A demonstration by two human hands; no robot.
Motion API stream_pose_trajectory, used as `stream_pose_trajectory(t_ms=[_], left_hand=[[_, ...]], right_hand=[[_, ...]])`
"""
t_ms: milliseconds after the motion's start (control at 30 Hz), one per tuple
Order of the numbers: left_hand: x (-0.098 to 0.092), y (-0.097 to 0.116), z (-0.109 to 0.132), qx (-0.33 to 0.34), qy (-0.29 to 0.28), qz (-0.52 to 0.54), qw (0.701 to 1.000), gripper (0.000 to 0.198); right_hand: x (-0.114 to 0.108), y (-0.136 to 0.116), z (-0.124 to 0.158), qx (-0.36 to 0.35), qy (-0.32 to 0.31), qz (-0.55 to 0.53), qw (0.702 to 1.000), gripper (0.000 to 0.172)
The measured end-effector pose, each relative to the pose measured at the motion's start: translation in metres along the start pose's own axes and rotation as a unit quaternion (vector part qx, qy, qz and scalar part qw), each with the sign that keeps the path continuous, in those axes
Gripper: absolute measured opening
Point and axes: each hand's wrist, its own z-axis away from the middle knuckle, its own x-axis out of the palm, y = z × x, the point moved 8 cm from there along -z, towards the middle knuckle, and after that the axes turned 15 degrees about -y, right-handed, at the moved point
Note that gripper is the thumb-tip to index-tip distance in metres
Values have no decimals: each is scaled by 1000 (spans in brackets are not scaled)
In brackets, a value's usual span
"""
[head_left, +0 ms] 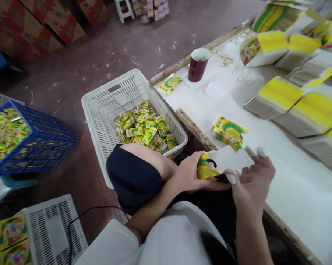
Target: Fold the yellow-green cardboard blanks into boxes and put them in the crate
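Over my lap, a small yellow and green printed carton (pixel 208 171) with white inner flaps spread open is gripped by my left hand (pixel 188 172) at its printed end. My right hand (pixel 253 176) is at the white flaps, thumb on the near side and fingers on the far side, pinching them. White coverings show on several of its fingertips. A dark curved shape shows at the carton's cutout. Just beyond, on the white tabletop (pixel 293 191), lies a stack of flat yellow and green cartons (pixel 229 131).
A white crate (pixel 99 110) holding many small filled-out cartons (pixel 148 129) stands by my knee. Left of it is a blue crate (pixel 50 129) of similar cartons. The table carries a maroon mug (pixel 198 66), another flat carton (pixel 170 84) and bundled carton stacks (pixel 282 92). Cardboard boxes (pixel 36 25) stand behind.
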Motion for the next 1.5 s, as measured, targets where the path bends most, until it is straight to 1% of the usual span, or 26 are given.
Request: stream_pose_trajectory(t_ms=[33,67,133,167,200,267,333,400,467,500,567,633,700,767,833,967,1067,1133,1200,1300,1333,1367,1400,1433,1467,1500], left_hand=[[0,-1,0,6,6,-29,1000,75],[1,-1,-1,17,11,-60,998,75],[6,0,-2,61,11,-111,992,75],[9,2,-2,92,7,-124,988,75],[11,5,-2,123,2,-129,984,75],[14,9,-2,162,-1,-126,979,72],[13,9,-2,162,0,-113,980,67],[13,4,-3,134,-5,-89,987,64],[15,-4,-5,99,-16,-59,993,67],[15,-9,-5,86,-14,-49,995,72],[12,-14,-5,76,19,-53,996,83],[4,-14,-3,76,73,-96,990,88],[-3,-10,-1,71,104,-148,981,80],[-7,-6,-1,67,97,-167,979,66],[-11,1,0,78,84,-158,981,59],[-17,15,5,95,73,-176,977,58],[-16,23,6,102,57,-189,975,57],[-16,25,5,105,50,-182,976,57],[-16,23,5,99,51,-178,978,59],[-15,12,4,80,65,-150,983,62],[-17,7,5,76,84,-112,987,63],[-20,2,5,75,116,-53,989,63],[-26,-5,7,81,162,26,983,64],[-33,-12,9,91,216,118,965,64],[-38,-21,11,102,270,217,933,63],[-40,-32,13,107,314,308,891,63]], right_hand=[[8,13,1,61,-4,-86,994,79],[21,25,2,117,-35,-167,978,75],[48,38,6,199,-126,-279,931,66],[58,42,9,222,-166,-306,911,61],[63,45,10,235,-195,-313,899,58],[62,50,10,236,-220,-297,899,56],[57,51,7,205,-224,-272,913,58],[52,43,5,135,-232,-220,938,64],[49,27,5,46,-247,-113,961,64],[50,19,6,4,-255,-49,966,60],[52,7,8,-61,-264,65,960,50],[48,2,6,-99,-231,128,959,51],[39,0,2,-116,-181,149,965,56],[33,0,-1,-127,-168,154,965,59],[33,0,-3,-129,-207,165,956,57],[28,-1,-7,-110,-306,178,929,42],[23,-7,-10,-127,-380,135,906,34],[25,-9,-10,-133,-403,103,900,33],[31,-6,-10,-121,-392,85,908,41],[43,-1,-8,-107,-361,65,924,67],[45,1,-9,-106,-351,52,929,75],[43,3,-12,-103,-331,39,937,80],[38,7,-19,-94,-298,30,950,80],[28,13,-28,-77,-247,35,965,74],[14,21,-38,-53,-183,57,980,66],[0,30,-47,-22,-114,97,988,57]])
